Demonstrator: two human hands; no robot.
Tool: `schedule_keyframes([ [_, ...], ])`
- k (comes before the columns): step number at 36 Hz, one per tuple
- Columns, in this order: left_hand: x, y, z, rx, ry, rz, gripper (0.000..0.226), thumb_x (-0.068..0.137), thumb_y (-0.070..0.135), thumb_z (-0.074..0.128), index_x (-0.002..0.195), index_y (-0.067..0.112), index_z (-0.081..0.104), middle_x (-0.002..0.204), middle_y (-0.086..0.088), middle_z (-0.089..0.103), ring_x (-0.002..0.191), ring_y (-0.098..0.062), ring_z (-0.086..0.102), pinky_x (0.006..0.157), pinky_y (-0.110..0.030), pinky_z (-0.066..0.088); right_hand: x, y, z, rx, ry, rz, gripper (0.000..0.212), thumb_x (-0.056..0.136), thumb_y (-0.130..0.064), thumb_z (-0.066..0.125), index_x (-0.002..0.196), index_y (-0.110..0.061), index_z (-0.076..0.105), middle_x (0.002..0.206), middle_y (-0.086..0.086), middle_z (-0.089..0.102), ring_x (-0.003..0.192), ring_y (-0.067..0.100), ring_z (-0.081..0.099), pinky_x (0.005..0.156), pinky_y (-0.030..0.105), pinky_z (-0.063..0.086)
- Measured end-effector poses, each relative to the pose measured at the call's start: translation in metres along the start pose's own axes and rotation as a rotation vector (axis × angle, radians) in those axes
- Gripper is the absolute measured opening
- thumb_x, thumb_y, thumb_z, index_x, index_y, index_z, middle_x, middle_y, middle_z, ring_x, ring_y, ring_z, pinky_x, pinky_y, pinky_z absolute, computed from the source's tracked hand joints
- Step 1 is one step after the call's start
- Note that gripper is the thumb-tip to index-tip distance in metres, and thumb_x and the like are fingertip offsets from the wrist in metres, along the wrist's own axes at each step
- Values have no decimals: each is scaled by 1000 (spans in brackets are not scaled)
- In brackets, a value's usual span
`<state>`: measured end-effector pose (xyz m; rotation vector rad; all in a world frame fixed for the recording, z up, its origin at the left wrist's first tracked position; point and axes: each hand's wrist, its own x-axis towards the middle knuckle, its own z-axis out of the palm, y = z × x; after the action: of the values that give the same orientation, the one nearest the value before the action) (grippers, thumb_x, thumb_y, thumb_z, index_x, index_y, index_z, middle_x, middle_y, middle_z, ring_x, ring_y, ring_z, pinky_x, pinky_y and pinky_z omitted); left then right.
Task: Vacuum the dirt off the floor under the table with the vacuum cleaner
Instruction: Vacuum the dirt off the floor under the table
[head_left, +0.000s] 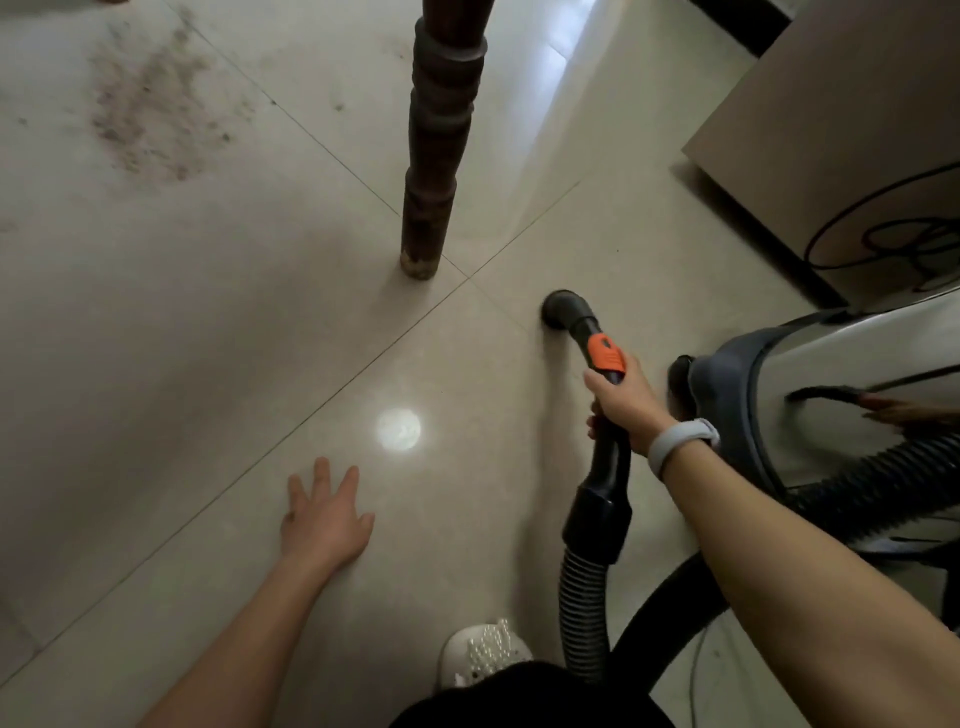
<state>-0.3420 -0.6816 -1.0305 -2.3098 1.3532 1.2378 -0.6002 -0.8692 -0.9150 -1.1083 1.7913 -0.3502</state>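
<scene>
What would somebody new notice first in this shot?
Probably the dirt patch spread over the tiles at upper left, beyond the dark turned table leg. Next, the right hand gripping the black vacuum wand, its nozzle on clean floor right of the leg. The left hand rests flat on the tiles.

Our left grip (324, 512) lay flat with fingers spread, arm stretched forward; our right grip (621, 402) was closed, wrist bent.
</scene>
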Motion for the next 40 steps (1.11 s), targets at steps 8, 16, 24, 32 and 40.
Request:
schedule_keyframes([
  [8, -11, -18, 1, 27, -55, 7, 68, 98, 42, 43, 153, 28, 5, 161, -3, -9, 146, -34, -3, 115, -47, 22, -38, 14, 0, -108, -45, 83, 53, 95, -23, 51, 140, -36, 26, 84, 12, 50, 57, 23, 53, 49, 32, 50],
  [16, -26, -16, -3, 30, -94, 43, 69, 97, 42, 44, 153, 26, 7, 161, -8, -5, 146, -37, 3, 116, -46, 21, -91, 35, 0, -154, 62, 150, 55, 93, -22, 49, 141, -34, 25, 85, 11, 52, 56, 25, 57, 56, 40, 58],
  [24, -26, -10, 7, 102, -130, 123, 69, 96, 43, 45, 153, 23, 11, 160, -14, 0, 144, -39, 10, 116, -44, 22, -126, 39, 9, -354, -57, 110, 55, 94, -29, 48, 141, -38, 22, 86, 7, 56, 57, 26, 63, 47, 32, 55],
  [32, -28, -17, 13, 128, -145, 160, 72, 95, 43, 48, 153, 23, 11, 160, -16, -1, 145, -38, 9, 117, -43, 22, -114, 54, 4, -224, 105, 298, 65, 92, -24, 46, 147, -30, 11, 109, 23, 53, 70, 36, 64, 65, 49, 58],
  [40, -27, -35, -6, 121, -97, 136, 72, 95, 42, 49, 153, 20, 12, 159, -18, 5, 146, -36, 10, 116, -42, 23, -112, 11, 28, -228, -294, 104, 51, 96, -28, 52, 139, -36, 26, 88, 9, 51, 60, 20, 57, 48, 29, 52],
])
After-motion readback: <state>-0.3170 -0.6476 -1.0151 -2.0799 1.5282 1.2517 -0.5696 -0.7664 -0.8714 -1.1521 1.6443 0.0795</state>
